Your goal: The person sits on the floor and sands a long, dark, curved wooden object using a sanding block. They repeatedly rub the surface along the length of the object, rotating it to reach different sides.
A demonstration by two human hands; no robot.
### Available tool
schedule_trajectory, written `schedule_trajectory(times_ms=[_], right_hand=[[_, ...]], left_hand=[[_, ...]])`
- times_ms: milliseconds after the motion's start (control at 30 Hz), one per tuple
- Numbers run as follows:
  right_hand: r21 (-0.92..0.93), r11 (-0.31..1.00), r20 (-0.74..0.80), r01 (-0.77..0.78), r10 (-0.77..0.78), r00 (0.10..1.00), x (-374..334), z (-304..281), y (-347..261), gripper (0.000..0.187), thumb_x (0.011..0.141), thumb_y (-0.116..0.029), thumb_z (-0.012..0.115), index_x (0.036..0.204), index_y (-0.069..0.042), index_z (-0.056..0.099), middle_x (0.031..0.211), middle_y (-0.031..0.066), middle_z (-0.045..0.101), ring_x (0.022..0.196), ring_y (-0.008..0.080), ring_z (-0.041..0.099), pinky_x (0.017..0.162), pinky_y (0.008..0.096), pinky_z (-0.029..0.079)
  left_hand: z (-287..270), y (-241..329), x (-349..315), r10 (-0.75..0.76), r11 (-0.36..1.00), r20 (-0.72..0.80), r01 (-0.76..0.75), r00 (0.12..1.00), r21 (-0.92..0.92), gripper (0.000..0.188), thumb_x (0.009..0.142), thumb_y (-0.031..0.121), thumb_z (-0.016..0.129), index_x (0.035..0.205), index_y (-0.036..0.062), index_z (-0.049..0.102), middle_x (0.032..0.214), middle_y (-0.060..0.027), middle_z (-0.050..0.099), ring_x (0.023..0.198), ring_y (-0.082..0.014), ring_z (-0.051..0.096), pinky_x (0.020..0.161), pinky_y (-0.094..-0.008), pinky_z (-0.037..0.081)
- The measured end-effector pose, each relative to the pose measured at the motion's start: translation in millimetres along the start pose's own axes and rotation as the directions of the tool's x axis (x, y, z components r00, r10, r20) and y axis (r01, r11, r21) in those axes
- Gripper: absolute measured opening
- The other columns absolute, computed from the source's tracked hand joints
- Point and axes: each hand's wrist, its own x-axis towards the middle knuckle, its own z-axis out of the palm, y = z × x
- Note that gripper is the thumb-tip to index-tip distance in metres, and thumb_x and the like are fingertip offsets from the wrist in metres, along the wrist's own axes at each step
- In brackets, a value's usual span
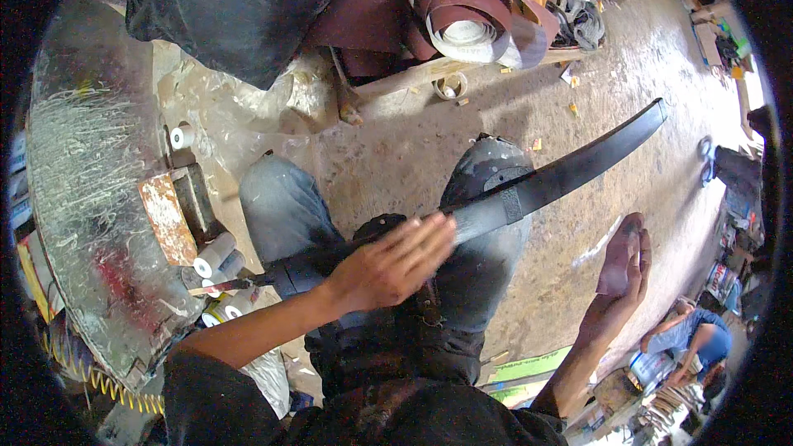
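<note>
A long, curved black scabbard-like piece (570, 177) lies slantwise across my thighs, with a raised dark band (510, 198) near its middle. Its surface looks greyish and dusty beside my left hand (392, 260). That hand rests on top with its fingers stretched out flat, slightly blurred, hiding part of the piece. Off to the right, away from the piece, my right hand (638, 272) holds a folded reddish-brown sheet of sandpaper (615, 268) between thumb and fingers. A thin rod (227, 285) shows by the left end of the piece; whether they join I cannot tell.
To the left is a scratched, paint-stained metal surface (91, 173), near a rusty block (168, 219) and white rolls (215, 254). Ahead, a wooden frame (446, 73) bears brown sandpaper rolls (372, 21). A person (694, 339) sits at the lower right.
</note>
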Motion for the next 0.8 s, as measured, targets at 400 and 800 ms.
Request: schedule_trajectory(times_ms=[400, 800], right_hand=[[-0.061, 0.998, -0.005, 0.027, -0.028, 1.0, -14.6, 14.4, 6.4, 0.053, 0.097, -0.022, 0.056, 0.144, 0.003, 0.05, 0.147, 0.0164, 0.053, 0.138, 0.0281, 0.049, 0.118, 0.0409, 0.032], [0.474, 0.823, 0.204, -0.315, 0.245, 0.948, -30.6, 1.4, 1.4, 0.073, 0.096, -0.023, 0.06, 0.158, -0.008, 0.025, 0.157, 0.012, 0.038, 0.136, 0.0268, 0.05, 0.094, 0.0445, 0.058]], left_hand=[[-1.7, 4.9, 0.5, -0.1, 0.994, -0.008, 0.1, 0.995, 0.036, 0.055, 0.097, 0.037, 0.058, 0.14, 0.0029, 0.055, 0.149, -0.0117, 0.052, 0.141, -0.0257, 0.046, 0.119, -0.0411, 0.031], [-13.5, -59.6, 81.9, -0.11, 0.443, 0.787, 0.739, 0.607, -0.508, 0.055, 0.096, 0.046, 0.065, 0.119, -0.0042, 0.06, 0.103, -0.0214, 0.072, 0.092, -0.0336, 0.072, 0.084, -0.0452, 0.056]])
